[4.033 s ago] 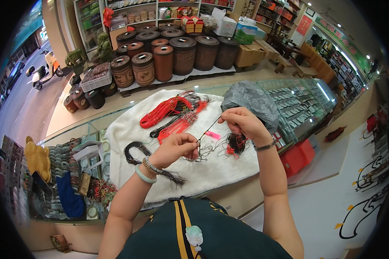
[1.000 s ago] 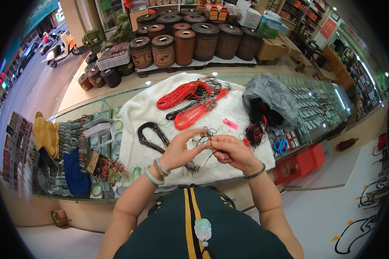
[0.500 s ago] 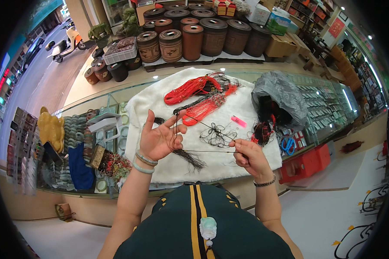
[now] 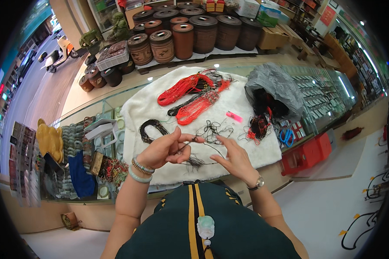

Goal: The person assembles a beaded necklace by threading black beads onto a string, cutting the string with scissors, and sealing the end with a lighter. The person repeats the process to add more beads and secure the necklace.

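On the white cloth lie red cords, black cords and a pink lighter. Beside the cloth, a grey bag holds what looks like black thread. Below it, blue scissors sit above a red crate.

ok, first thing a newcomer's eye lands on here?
Probably the bright red cord bundles at the far side of the white cloth on the glass counter. Next, at its near edge, the left hand pinching thin black cord with the right hand beside it.
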Motion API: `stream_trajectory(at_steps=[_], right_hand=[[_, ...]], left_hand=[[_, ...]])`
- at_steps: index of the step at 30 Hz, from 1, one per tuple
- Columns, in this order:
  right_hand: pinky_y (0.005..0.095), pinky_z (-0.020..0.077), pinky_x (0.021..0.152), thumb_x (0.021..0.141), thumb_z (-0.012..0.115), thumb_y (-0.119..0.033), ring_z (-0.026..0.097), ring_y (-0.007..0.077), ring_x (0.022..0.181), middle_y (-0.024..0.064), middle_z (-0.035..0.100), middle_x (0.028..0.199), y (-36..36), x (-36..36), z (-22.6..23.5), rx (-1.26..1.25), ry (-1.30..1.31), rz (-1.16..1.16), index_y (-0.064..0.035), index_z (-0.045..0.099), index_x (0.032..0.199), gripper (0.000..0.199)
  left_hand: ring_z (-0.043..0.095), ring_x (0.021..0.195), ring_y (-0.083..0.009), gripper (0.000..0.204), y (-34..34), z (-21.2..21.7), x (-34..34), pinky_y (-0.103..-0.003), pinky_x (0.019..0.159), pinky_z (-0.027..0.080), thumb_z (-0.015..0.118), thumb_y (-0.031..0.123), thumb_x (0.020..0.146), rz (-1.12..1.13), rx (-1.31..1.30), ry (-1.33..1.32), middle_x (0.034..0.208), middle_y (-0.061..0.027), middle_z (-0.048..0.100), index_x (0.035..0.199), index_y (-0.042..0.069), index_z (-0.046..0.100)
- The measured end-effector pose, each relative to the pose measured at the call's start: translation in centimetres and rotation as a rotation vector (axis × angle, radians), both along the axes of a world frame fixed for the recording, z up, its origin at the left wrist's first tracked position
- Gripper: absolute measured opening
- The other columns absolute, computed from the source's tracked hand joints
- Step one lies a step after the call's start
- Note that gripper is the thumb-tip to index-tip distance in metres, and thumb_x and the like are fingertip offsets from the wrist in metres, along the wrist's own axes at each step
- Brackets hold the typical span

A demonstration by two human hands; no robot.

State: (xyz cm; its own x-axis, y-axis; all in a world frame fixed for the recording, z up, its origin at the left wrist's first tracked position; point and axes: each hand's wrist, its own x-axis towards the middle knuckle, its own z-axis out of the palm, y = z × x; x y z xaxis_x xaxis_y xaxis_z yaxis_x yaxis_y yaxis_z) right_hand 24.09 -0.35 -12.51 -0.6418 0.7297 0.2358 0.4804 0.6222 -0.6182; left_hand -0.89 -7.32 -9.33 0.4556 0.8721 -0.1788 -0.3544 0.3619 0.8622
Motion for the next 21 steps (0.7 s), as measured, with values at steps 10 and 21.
stream_trajectory(at_steps=[10, 21], right_hand=[[0.026, 0.0474, 0.056, 0.08, 0.063, -0.002, 0.064, 0.0157, 0.072, 0.01, 0.065, 0.105, 0.2, -3.3, 3.5, -0.212, 0.447, 0.331, -0.0051, 0.067, 0.111, 0.032], [0.0244, 0.0415, 0.049, 0.085, 0.064, -0.006, 0.053, 0.0094, 0.054, 0.0049, 0.062, 0.071, 0.2, -2.6, 2.7, -0.287, 0.417, 0.234, -0.0008, 0.065, 0.095, 0.011]], left_hand=[[0.028, 0.048, -0.0038, 0.089, -0.1, 1.5, 1.2, -0.018, 0.046, 0.021, 0.005, 0.07, 0.093, -0.094, -0.091, 0.212, 0.064, -0.0015, 0.051, 0.129, 0.005, 0.053], [0.054, 0.065, -0.0087, 0.045, -2.1, 0.5, 0.1, -0.022, 0.066, 0.043, 0.044, 0.031, 0.101, -0.011, 0.093, 0.176, 0.074, -0.0061, 0.062, 0.133, -0.001, 0.049]])
